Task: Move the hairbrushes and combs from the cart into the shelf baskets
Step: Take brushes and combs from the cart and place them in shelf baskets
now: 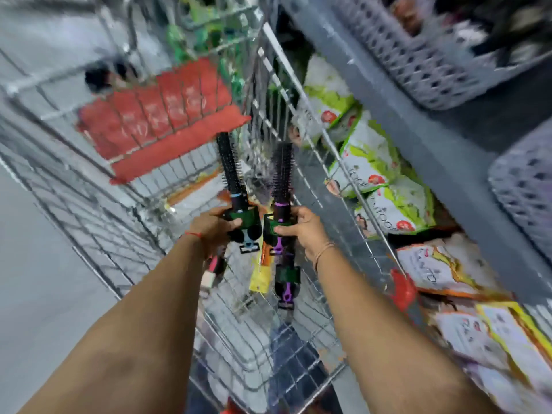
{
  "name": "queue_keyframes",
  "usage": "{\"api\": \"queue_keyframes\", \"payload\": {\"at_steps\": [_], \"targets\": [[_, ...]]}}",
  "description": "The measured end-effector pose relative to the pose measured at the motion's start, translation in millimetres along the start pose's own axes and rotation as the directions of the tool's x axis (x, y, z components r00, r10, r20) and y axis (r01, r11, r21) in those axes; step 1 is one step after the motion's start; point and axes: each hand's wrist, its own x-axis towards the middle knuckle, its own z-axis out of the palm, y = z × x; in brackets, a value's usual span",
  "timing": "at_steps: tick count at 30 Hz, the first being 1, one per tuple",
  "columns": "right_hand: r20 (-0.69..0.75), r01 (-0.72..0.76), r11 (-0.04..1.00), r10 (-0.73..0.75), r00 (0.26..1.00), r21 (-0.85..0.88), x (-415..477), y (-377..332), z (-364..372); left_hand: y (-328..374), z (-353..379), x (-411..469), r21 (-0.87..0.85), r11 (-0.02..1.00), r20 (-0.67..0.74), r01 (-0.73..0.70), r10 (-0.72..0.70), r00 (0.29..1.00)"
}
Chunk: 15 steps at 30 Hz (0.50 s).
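The step in hand looks like the carrying step: both hands hold round hairbrushes above the wire cart point(125, 180), not yet at the baskets. The left hand point(210, 227) has its grip closed on the handle of a black hairbrush point(231, 171), whose bristle head stands up beyond the grip. The right hand point(301, 230) has its grip closed on a purple hairbrush point(282, 171), just beside the first one; under this grip another purple-handled brush point(286, 279) hangs, and I cannot tell if it is attached. The grey shelf baskets point(424, 64) are up and to the right of both grips. I judge the next move needs a lift over the cart wall toward a basket, then opening the grips.
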Motion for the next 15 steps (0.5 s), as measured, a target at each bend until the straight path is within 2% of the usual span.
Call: {"api": "queue_keyframes", "payload": {"at_steps": [4, 8, 10, 13, 15], "targets": [[-0.161, 0.199, 0.978, -0.187, 0.969, 0.061, -53, -41, -5, 59, 11, -30, 0.064, 0.996, 0.344, -0.068, 0.042, 0.938], [-0.315, 0.384, 0.919, -0.342, 0.885, 0.083, -122, -92, -24, 116, 54, -73, 0.015, 0.996, 0.656, -0.085, 0.055, 0.752], [-0.413, 0.488, 0.87, -0.418, 0.809, 0.075, -161, -116, -36, 137, 85, -95, -0.019, 0.995, 0.765, -0.101, 0.079, 0.639], [-0.589, 0.635, 0.769, -0.479, 0.651, 0.076, -217, -146, -60, 160, 146, -139, 0.042, 0.974, 0.914, -0.222, 0.053, 0.403], [-0.671, 0.696, 0.717, -0.494, 0.553, 0.046, -245, -159, -79, 170, 187, -159, 0.052, 0.967, 0.928, -0.249, 0.045, 0.37]]}}
